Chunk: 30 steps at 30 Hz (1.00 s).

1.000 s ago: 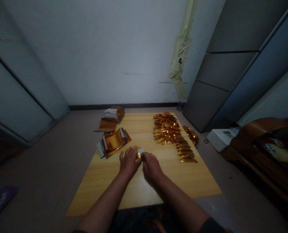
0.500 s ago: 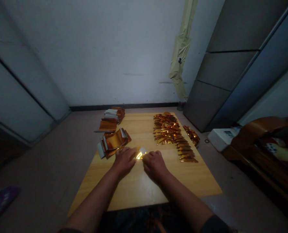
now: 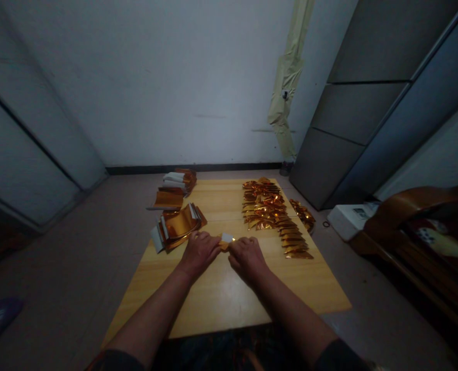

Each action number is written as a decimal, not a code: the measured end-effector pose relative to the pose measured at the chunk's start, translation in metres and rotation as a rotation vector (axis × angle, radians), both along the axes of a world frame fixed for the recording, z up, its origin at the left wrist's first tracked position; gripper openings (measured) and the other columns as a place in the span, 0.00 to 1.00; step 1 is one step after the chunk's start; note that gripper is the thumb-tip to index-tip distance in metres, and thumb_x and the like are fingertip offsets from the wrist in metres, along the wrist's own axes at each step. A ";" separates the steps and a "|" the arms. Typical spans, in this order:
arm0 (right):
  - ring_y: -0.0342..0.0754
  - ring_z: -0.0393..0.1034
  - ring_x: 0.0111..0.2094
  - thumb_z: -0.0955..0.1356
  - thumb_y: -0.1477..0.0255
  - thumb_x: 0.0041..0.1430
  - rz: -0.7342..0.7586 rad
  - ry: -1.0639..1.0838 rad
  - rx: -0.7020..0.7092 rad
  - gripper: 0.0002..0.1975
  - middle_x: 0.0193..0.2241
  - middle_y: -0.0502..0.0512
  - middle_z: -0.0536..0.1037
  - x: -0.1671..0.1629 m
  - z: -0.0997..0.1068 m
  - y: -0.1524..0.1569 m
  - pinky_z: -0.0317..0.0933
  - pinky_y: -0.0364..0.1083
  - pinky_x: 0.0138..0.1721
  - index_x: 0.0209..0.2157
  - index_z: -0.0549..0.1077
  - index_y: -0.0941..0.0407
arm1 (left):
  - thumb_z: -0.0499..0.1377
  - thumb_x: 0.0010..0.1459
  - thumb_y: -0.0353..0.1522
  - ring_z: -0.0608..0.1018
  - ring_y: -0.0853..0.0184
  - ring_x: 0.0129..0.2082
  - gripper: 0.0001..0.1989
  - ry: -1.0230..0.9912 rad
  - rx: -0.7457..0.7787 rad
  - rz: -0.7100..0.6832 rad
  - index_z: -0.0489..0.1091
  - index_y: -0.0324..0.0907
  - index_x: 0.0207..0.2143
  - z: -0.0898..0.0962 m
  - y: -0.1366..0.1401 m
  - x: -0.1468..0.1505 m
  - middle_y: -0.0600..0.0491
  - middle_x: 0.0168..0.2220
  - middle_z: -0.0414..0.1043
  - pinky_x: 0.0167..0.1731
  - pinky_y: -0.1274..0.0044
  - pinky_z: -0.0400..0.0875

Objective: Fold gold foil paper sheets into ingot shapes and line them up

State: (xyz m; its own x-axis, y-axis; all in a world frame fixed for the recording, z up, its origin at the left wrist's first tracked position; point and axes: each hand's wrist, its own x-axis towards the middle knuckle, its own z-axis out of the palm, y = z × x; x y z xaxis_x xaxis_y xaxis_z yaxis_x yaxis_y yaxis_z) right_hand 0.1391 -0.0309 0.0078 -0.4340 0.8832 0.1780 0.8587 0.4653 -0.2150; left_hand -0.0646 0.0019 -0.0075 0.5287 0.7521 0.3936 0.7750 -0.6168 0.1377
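Note:
Between my hands is a small sheet of gold foil paper [image 3: 224, 241], with a pale patch showing on its far side. My left hand [image 3: 201, 251] grips its left end with the fingers closed. On the right end, my right hand [image 3: 248, 256] pinches it, knuckles up. Much of the sheet is hidden under the fingers. Just beyond my left hand lies a stack of curled gold foil sheets [image 3: 180, 224] with pale backs. Folded gold foil pieces [image 3: 261, 203] stand in rows to the right, and a shorter row [image 3: 293, 239] runs toward me.
The wooden table [image 3: 221, 304] carries everything. More foil sheets [image 3: 174, 180] sit at its far left corner. Past the right edge is a heap of folded foil [image 3: 303, 215]. A grey cabinet [image 3: 340, 139], a white box [image 3: 348, 221] and a carved wooden seat [image 3: 402, 247] stand right.
The foil between my hands has turned, its bright glare gone and more of the pale patch showing. Both hands stay closed on it, almost in place. The view has shifted slightly.

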 end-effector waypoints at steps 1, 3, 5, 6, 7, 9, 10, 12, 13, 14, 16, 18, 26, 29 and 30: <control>0.50 0.64 0.45 0.65 0.71 0.62 -0.009 0.006 -0.001 0.07 0.39 0.54 0.78 -0.001 0.000 0.000 0.47 0.48 0.44 0.41 0.71 0.54 | 0.52 0.65 0.39 0.73 0.62 0.40 0.13 0.004 0.009 0.000 0.71 0.45 0.47 0.000 0.000 0.000 0.51 0.36 0.78 0.46 0.65 0.55; 0.50 0.64 0.44 0.65 0.72 0.63 -0.038 0.008 -0.020 0.07 0.40 0.55 0.78 -0.004 -0.001 0.002 0.48 0.48 0.43 0.41 0.72 0.54 | 0.52 0.66 0.39 0.73 0.62 0.39 0.13 0.005 0.025 0.004 0.71 0.45 0.46 0.000 0.000 0.002 0.51 0.35 0.78 0.44 0.66 0.56; 0.50 0.65 0.43 0.64 0.73 0.65 -0.077 -0.005 -0.045 0.07 0.39 0.56 0.78 -0.007 -0.002 0.003 0.48 0.47 0.41 0.40 0.73 0.55 | 0.51 0.66 0.38 0.73 0.62 0.38 0.12 0.003 0.033 0.005 0.72 0.45 0.44 0.000 0.000 0.003 0.52 0.33 0.77 0.43 0.66 0.56; 0.50 0.65 0.43 0.63 0.73 0.65 -0.094 -0.013 -0.054 0.07 0.39 0.57 0.78 -0.009 -0.003 0.004 0.49 0.47 0.40 0.40 0.74 0.55 | 0.51 0.66 0.38 0.72 0.62 0.37 0.12 0.002 0.032 0.000 0.72 0.44 0.43 -0.001 0.000 0.004 0.52 0.32 0.77 0.43 0.67 0.57; 0.50 0.65 0.42 0.63 0.73 0.66 -0.110 -0.021 -0.059 0.08 0.38 0.57 0.78 -0.010 -0.004 0.005 0.49 0.47 0.39 0.39 0.74 0.55 | 0.51 0.66 0.38 0.72 0.62 0.37 0.12 0.001 0.030 -0.005 0.73 0.44 0.42 -0.002 0.000 0.005 0.52 0.32 0.76 0.42 0.67 0.57; 0.50 0.65 0.41 0.63 0.73 0.66 -0.138 -0.027 -0.054 0.08 0.38 0.58 0.77 -0.012 -0.006 0.006 0.49 0.47 0.39 0.38 0.75 0.56 | 0.51 0.66 0.38 0.72 0.62 0.36 0.13 -0.011 0.025 -0.005 0.73 0.44 0.41 -0.003 0.000 0.005 0.51 0.32 0.76 0.41 0.68 0.58; 0.50 0.64 0.41 0.64 0.73 0.65 -0.149 -0.025 -0.050 0.08 0.38 0.58 0.77 -0.013 -0.007 0.007 0.49 0.47 0.38 0.38 0.75 0.56 | 0.52 0.65 0.38 0.72 0.62 0.36 0.12 -0.023 0.020 0.000 0.73 0.44 0.41 -0.004 -0.001 0.005 0.51 0.32 0.76 0.40 0.69 0.59; 0.50 0.64 0.41 0.64 0.73 0.65 -0.163 -0.007 -0.042 0.07 0.39 0.57 0.76 -0.012 -0.008 0.006 0.50 0.47 0.38 0.38 0.75 0.55 | 0.54 0.63 0.38 0.71 0.61 0.36 0.12 -0.056 0.000 0.010 0.73 0.43 0.41 -0.006 -0.001 0.004 0.49 0.33 0.75 0.39 0.70 0.60; 0.50 0.64 0.42 0.64 0.73 0.65 -0.167 0.006 -0.043 0.07 0.39 0.56 0.76 -0.012 -0.008 0.006 0.50 0.47 0.38 0.38 0.75 0.54 | 0.56 0.62 0.38 0.71 0.61 0.36 0.11 -0.077 -0.017 0.012 0.73 0.42 0.41 -0.007 -0.002 0.003 0.49 0.34 0.75 0.39 0.70 0.61; 0.50 0.63 0.42 0.64 0.72 0.65 -0.170 0.022 -0.047 0.07 0.40 0.56 0.76 -0.011 -0.008 0.006 0.50 0.46 0.39 0.38 0.75 0.54 | 0.57 0.61 0.37 0.71 0.61 0.37 0.11 -0.102 -0.036 0.014 0.73 0.42 0.41 -0.008 -0.002 0.003 0.48 0.34 0.74 0.39 0.70 0.62; 0.50 0.63 0.42 0.64 0.72 0.65 -0.183 0.051 -0.066 0.08 0.39 0.56 0.76 -0.008 -0.007 0.006 0.50 0.46 0.39 0.39 0.76 0.53 | 0.57 0.59 0.34 0.71 0.61 0.37 0.09 -0.167 -0.081 0.026 0.73 0.42 0.42 -0.010 -0.002 0.001 0.49 0.35 0.74 0.39 0.70 0.63; 0.49 0.64 0.42 0.63 0.72 0.66 -0.200 0.082 -0.092 0.09 0.39 0.55 0.76 -0.006 -0.006 0.008 0.51 0.45 0.40 0.39 0.76 0.53 | 0.55 0.59 0.30 0.72 0.62 0.38 0.08 -0.242 -0.135 0.055 0.72 0.43 0.40 -0.012 -0.002 0.000 0.50 0.36 0.74 0.40 0.71 0.65; 0.48 0.67 0.41 0.61 0.75 0.66 -0.333 0.236 -0.160 0.13 0.40 0.55 0.78 -0.008 -0.005 0.019 0.53 0.43 0.40 0.46 0.74 0.56 | 0.54 0.58 0.30 0.74 0.65 0.37 0.09 -0.365 -0.357 0.284 0.74 0.45 0.36 -0.007 0.006 0.011 0.53 0.32 0.74 0.37 0.75 0.65; 0.48 0.67 0.40 0.61 0.75 0.65 -0.398 0.211 -0.181 0.12 0.39 0.56 0.78 -0.013 -0.004 0.021 0.52 0.43 0.38 0.45 0.73 0.57 | 0.54 0.59 0.31 0.74 0.65 0.37 0.08 -0.340 -0.379 0.359 0.74 0.45 0.36 -0.003 0.007 0.019 0.53 0.33 0.75 0.38 0.74 0.64; 0.48 0.68 0.40 0.61 0.75 0.65 -0.411 0.196 -0.186 0.11 0.38 0.56 0.78 -0.014 -0.003 0.021 0.52 0.43 0.38 0.44 0.73 0.57 | 0.54 0.59 0.31 0.74 0.64 0.37 0.08 -0.335 -0.379 0.377 0.74 0.45 0.35 -0.002 0.007 0.021 0.53 0.33 0.75 0.39 0.74 0.64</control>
